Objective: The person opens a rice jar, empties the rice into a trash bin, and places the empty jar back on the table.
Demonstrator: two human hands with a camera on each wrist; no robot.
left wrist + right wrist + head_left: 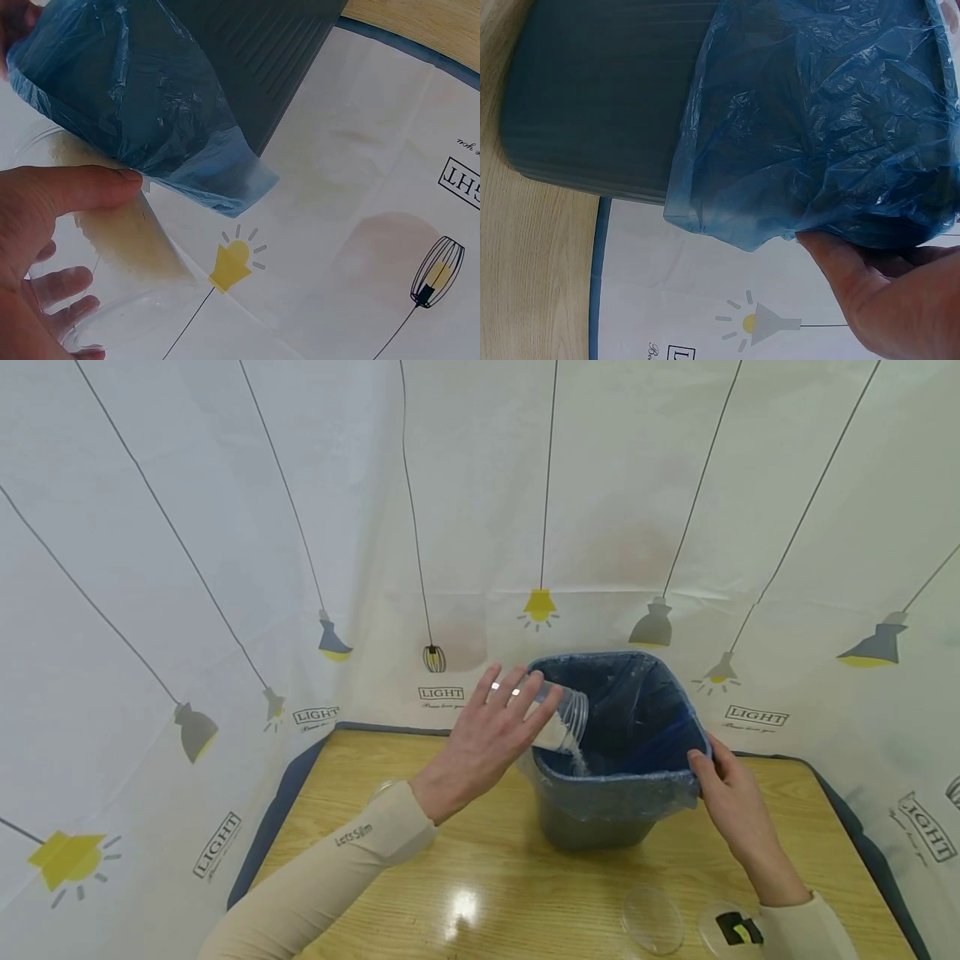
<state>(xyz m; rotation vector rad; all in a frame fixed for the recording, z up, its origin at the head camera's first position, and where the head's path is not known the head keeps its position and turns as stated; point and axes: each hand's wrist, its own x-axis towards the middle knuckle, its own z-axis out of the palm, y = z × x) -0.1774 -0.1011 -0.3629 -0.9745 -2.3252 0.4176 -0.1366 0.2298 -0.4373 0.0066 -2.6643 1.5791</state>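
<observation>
My left hand [491,739] grips a clear plastic jar [142,244], tipped on its side over the near left part of a bin's mouth. Pale, grainy stuff lies along the jar's lower wall, and a little of it falls from the mouth [578,761] into the bin. The dark grey bin [592,828] wears a thin blue bag [772,135] folded over its rim. At the bin's right edge my right hand [738,818] pinches the rim and bag, thumb outside. What lies at the bin's bottom is hidden.
A clear round lid [652,921] lies on the wooden table [390,902] near the front. Beside it sits another clear disc [720,931] with a black and yellow shape, partly behind my right sleeve. A clear round rim [384,788] shows behind my left sleeve. White printed sheeting [480,527] surrounds the table.
</observation>
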